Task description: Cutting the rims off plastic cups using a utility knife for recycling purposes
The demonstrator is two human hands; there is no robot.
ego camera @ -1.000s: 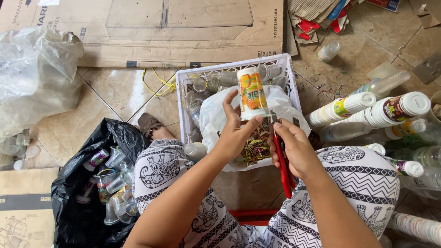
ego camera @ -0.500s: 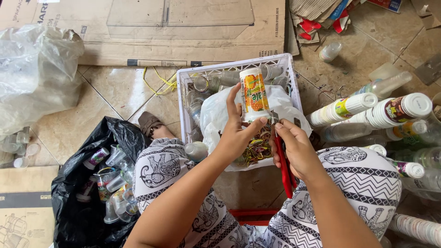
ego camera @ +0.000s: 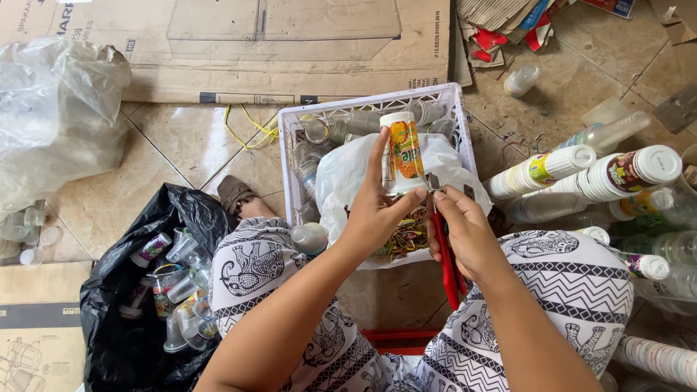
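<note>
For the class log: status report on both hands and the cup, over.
Left hand grips upturned plastic cup. Right hand holds red-handled tool at cup's rim. White crate beneath; nothing between hands and cup.

Head camera looks steeply down (close) over lap and floor.

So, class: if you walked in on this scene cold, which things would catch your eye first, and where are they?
At the centre, the left hand holds up a plastic cup with an orange label, while the right hand grips a red-handled tool at the cup's base. Behind them a white crate holds clear cups and a white plastic bag. Lower left, a black bag gapes with more cups.
</note>
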